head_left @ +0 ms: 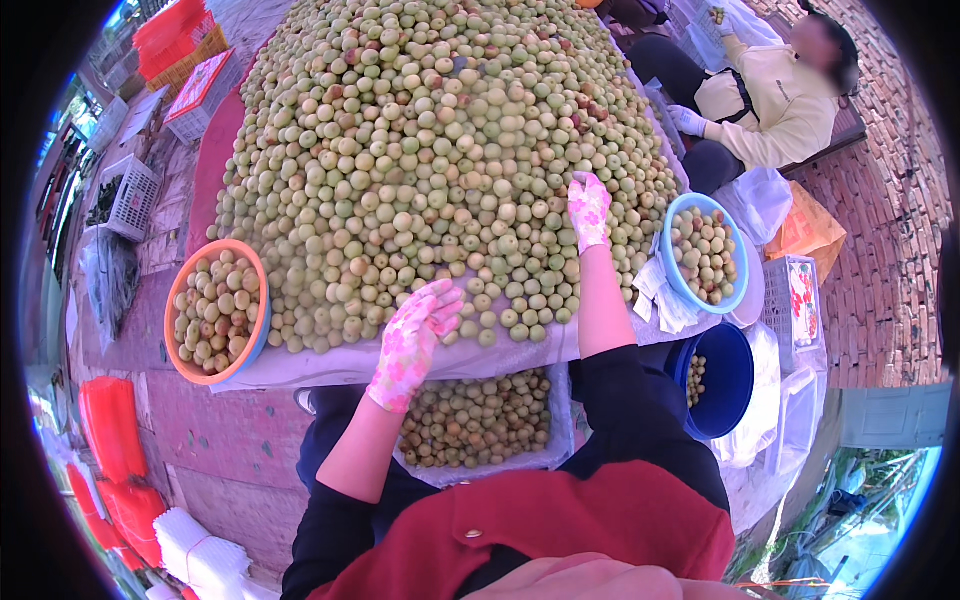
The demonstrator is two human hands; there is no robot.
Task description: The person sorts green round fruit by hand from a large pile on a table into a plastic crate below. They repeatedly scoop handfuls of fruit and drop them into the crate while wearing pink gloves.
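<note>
A large heap of round green fruit [420, 150], some with reddish-brown patches, covers the table in front of me. My left hand [411, 337], in a pink flowered glove, is over the heap's near edge with its fingers apart; no fruit shows in it. My right hand [589, 208], gloved alike, reaches onto the fruit at the right of the heap, fingertips bent down; whether it grips one is hidden. An orange-rimmed basin [171, 322] of fruit stands at the table's left corner. At the right corner is a light blue basin [742, 262], also holding fruit.
Below the table edge, a lined crate [561, 420] holds more fruit. A dark blue bucket [731, 375] with some fruit stands at my right. A person [780, 105] in white gloves sits right of the table. White plastic crates [131, 199] stand on the left.
</note>
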